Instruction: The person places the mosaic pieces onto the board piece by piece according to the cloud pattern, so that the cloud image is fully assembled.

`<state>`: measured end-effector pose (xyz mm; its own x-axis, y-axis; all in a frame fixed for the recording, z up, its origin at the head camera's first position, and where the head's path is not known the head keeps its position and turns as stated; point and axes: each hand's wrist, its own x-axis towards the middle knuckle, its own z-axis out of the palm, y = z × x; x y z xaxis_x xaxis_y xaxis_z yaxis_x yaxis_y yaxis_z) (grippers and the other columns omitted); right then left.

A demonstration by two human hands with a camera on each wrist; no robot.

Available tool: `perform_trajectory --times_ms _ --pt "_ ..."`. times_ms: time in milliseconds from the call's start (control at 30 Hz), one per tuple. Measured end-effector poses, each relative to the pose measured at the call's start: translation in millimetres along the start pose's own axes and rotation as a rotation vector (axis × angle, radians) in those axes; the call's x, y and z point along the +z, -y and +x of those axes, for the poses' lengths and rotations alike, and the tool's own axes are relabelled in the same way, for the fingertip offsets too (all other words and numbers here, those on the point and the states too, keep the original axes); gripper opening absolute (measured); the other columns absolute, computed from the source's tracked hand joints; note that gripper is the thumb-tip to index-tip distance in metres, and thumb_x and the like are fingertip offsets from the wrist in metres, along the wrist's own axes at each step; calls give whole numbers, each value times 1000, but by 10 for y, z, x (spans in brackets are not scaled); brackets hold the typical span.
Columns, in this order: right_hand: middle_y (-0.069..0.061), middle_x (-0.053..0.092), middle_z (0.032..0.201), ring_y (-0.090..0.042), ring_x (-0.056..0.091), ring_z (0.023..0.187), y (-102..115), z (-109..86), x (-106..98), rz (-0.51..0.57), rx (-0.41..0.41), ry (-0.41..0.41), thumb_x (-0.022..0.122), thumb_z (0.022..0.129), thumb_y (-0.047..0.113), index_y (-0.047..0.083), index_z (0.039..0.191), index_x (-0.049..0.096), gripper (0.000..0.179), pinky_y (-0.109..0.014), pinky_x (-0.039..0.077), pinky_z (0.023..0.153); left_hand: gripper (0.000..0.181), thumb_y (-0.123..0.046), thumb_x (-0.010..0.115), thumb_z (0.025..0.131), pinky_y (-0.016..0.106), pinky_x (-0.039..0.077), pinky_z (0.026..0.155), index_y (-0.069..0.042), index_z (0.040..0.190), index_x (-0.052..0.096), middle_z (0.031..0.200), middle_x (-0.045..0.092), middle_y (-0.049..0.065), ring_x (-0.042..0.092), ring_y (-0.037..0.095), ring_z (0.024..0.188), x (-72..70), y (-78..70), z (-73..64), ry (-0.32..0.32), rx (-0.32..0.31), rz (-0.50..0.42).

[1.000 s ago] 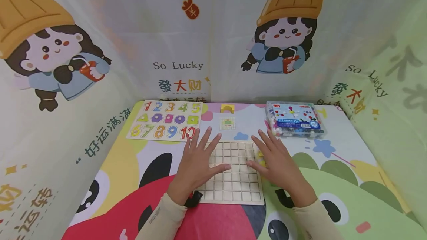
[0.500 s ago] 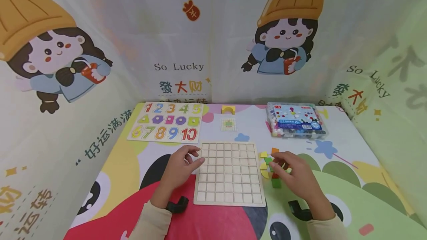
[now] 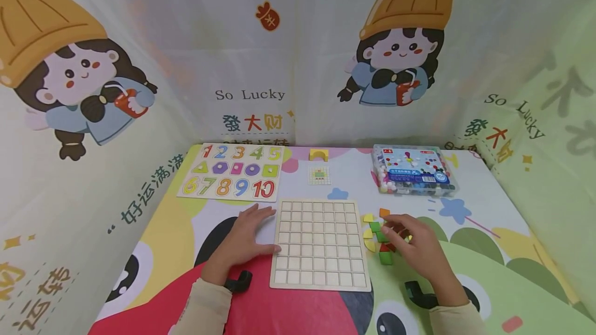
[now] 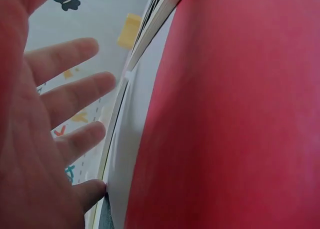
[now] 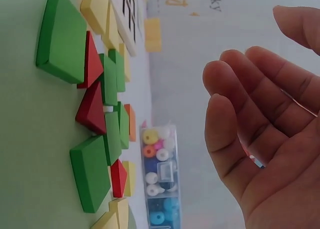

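Note:
A wooden grid board lies flat on the patterned tabletop. At its left edge is my left hand, fingers spread, with the thumb tip by the rim; whether it touches cannot be told. Just right of the board, small coloured blocks lie in a loose cluster. Among them are a green block, a yellow block and an orange block. My right hand hovers over this cluster with bent fingers and covers part of it. In the right wrist view its palm holds nothing, apart from the red block and others.
Behind the board lie a small grid-pattern card and a yellow arch block. A number-and-shape puzzle board is at the back left. At the back right sits a clear case of beads. Printed cloth walls enclose the table.
Both hands have moved off from above the grid board, the left to its left edge, the right over the blocks. Since half a second ago, the left fingers have spread.

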<state>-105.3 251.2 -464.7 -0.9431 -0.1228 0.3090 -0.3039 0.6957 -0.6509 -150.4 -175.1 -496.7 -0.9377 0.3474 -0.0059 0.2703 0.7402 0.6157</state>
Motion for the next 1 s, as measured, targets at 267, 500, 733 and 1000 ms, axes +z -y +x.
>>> perform_trajectory --times_ms 267,500,733,1000 --pt "5 75 99 3 62 85 -34 -3 -16 -29 24 -13 74 101 19 10 121 75 22 -24 58 71 101 -62 88 72 82 2 123 -25 158 51 170 41 3 15 43 163 36 88 5 56 42 47" --pt "3 76 98 4 62 86 -83 5 -79 -50 16 -29 76 99 17 8 122 75 25 -23 58 70 104 -65 87 72 82 -4 122 -27 161 48 172 38 3 10 44 164 41 97 -4 75 39 46" --pt "-5 78 102 4 63 87 -150 9 -175 -69 69 -59 78 98 20 6 126 73 31 -19 56 70 106 -66 87 69 81 -6 122 -29 161 47 174 34 2 7 44 165 46 119 3 105 42 65" --pt "-18 76 111 -25 69 90 -276 153 -342 -189 102 20 80 94 16 0 124 72 35 -31 58 68 111 -69 88 66 81 -8 122 -29 161 47 176 30 1 2 44 165 54 145 6 131 47 55"
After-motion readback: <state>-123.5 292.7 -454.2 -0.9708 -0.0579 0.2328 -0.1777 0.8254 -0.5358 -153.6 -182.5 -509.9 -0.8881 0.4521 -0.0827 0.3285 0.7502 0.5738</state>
